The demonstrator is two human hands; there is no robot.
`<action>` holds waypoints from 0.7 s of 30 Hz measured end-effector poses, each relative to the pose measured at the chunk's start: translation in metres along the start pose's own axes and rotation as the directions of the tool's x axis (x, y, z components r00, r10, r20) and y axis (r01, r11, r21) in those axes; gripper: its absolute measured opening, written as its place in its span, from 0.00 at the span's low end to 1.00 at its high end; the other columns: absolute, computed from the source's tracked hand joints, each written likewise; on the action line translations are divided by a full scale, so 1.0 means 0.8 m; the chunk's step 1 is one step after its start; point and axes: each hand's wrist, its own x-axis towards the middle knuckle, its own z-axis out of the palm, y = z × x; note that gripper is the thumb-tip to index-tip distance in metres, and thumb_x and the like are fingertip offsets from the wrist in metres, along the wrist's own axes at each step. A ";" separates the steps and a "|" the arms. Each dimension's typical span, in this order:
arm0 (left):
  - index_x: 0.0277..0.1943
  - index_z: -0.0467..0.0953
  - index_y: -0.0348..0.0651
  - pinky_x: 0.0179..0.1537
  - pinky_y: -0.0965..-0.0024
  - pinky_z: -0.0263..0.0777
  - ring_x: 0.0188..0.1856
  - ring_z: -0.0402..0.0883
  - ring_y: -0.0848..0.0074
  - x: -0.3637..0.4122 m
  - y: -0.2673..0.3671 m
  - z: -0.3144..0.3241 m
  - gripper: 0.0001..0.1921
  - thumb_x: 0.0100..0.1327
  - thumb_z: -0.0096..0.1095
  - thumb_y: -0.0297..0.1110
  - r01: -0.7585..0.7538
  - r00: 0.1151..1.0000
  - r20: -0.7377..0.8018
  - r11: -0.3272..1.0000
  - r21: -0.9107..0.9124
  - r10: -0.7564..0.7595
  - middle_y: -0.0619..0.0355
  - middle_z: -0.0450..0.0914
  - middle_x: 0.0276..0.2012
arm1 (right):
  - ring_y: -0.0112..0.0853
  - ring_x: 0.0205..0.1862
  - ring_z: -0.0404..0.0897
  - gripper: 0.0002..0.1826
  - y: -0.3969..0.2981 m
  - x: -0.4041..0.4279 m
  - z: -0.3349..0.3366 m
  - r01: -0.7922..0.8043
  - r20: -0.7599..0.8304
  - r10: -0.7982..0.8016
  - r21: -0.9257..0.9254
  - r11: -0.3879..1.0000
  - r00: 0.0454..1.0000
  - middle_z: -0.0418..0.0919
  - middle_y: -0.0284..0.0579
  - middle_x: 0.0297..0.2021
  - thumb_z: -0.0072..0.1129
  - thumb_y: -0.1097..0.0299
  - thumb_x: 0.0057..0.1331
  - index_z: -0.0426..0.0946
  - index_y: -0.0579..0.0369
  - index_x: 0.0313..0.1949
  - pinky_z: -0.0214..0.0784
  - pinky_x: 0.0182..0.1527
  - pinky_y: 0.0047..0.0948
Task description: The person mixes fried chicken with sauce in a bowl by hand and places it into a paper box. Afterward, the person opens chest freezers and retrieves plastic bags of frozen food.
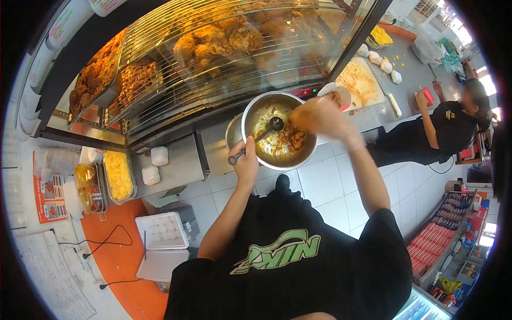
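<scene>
My left hand [245, 162] grips the rim of a steel mixing bowl [311, 154], with the handle of a black spoon [264, 134] under its thumb. The spoon's head lies inside the bowl, beside saucy fried food pieces [294, 140] on the sauce-smeared bottom. My right hand [322, 120] is motion-blurred over the bowl's right edge; a brown, blurred shape is at its fingers, and whether it holds anything is unclear. Just beyond it a paper container [342, 96] with some brown food stands by the cutting board.
A heated display case [224, 94] of fried chicken [244, 36] spans the front. Right of it are a stained cutting board [362, 86], a knife [394, 105] and wrapped white balls [386, 66]. A co-worker [452, 124] stands at right. At left sits a tub of yellow food [119, 176].
</scene>
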 end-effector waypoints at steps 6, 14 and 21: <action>0.18 0.65 0.38 0.20 0.79 0.48 0.19 0.55 0.90 0.019 0.007 -0.012 0.18 0.64 0.51 0.32 -0.001 1.000 0.027 1.000 -0.031 0.002 0.71 0.61 0.15 | 0.46 0.29 0.75 0.15 -0.060 -0.004 0.076 -0.083 0.087 0.103 -0.208 0.975 0.991 0.75 0.53 0.24 0.59 0.62 0.49 0.72 0.63 0.28 0.67 0.35 0.40; 0.15 0.60 0.40 0.19 0.77 0.45 0.19 0.52 0.90 0.031 0.017 -0.045 0.20 0.64 0.52 0.33 -0.055 0.985 0.166 0.998 0.007 0.053 0.72 0.58 0.14 | 0.51 0.39 0.74 0.15 -0.140 0.018 0.106 -0.160 -0.167 0.151 -0.037 0.986 0.974 0.73 0.58 0.34 0.55 0.63 0.55 0.73 0.61 0.37 0.68 0.41 0.43; 0.19 0.66 0.38 0.20 0.78 0.46 0.19 0.53 0.90 0.045 0.017 -0.064 0.17 0.64 0.51 0.32 -0.077 0.986 0.145 0.996 -0.041 0.082 0.72 0.60 0.15 | 0.47 0.33 0.77 0.11 -0.141 0.023 0.085 -0.127 0.130 0.124 0.020 0.992 0.984 0.76 0.54 0.25 0.50 0.66 0.52 0.74 0.61 0.30 0.69 0.38 0.42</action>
